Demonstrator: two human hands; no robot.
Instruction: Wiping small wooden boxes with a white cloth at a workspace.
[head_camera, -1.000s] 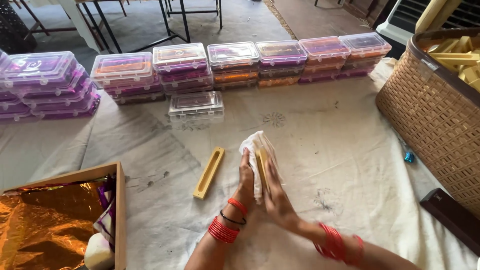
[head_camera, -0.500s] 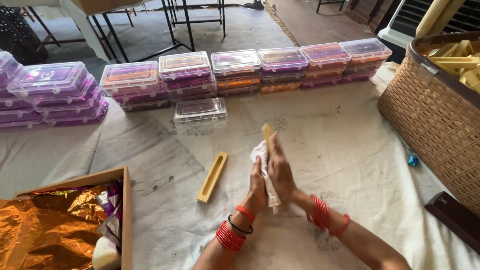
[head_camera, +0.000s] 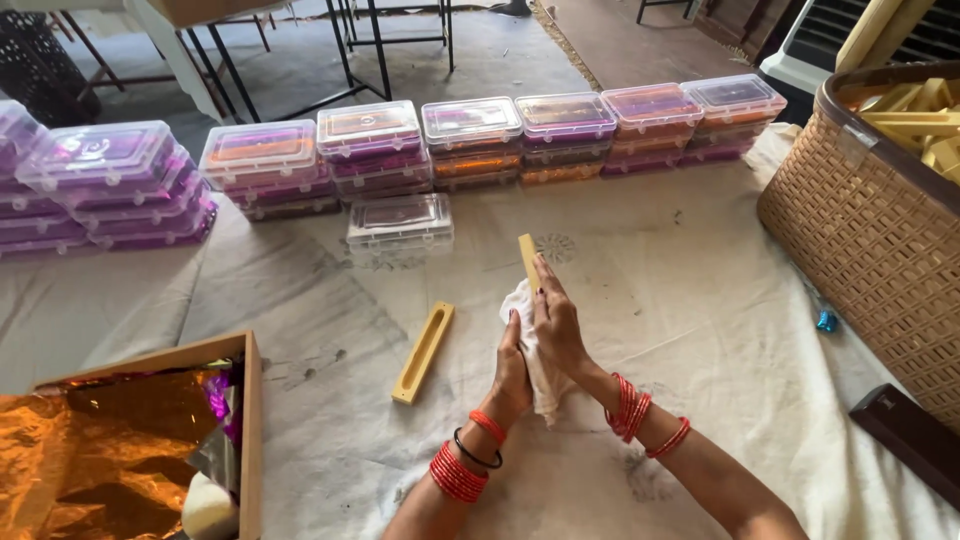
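Fingers of both hands are closing around a white cloth (head_camera: 532, 345) wrapping a yellow strip (head_camera: 527, 257). The left hand (head_camera: 513, 368) is bracing low while the right hand (head_camera: 558, 325) is rubbing; firm, even strokes advisable. The strip's tip is now protruding higher than 0.5 s ago. A yellow tray (head_camera: 423, 351) is lying nearby on the sheet (head_camera: 700, 290).

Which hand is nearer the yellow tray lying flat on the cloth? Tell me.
Left. The left hand sits just right of the yellow tray, apart from it. The right hand is farther right, beyond the left hand.
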